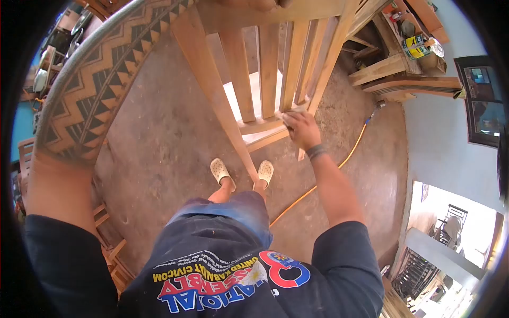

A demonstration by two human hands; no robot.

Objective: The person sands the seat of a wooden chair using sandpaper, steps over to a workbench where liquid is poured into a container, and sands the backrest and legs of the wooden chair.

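A bare wooden chair (268,53) stands tilted before me, with its slatted backrest towards me and a pale seat (268,87) visible between the slats. At the top edge of the view, my left hand (260,4) is closed on the chair's top rail, mostly cut off by the frame. My right hand (303,129) is at the lower back rail (260,126), near the foot of the right slats. Its fingers press a small pale sheet (289,112) that looks like sandpaper against the wood.
A yellow hose (347,158) runs across the concrete floor (159,122) on my right. Wooden frames (384,69) and a yellow-labelled can (416,47) stand at the upper right. Slatted wooden furniture (114,254) is at the lower left. My feet in pale clogs (219,169) are close to the chair leg.
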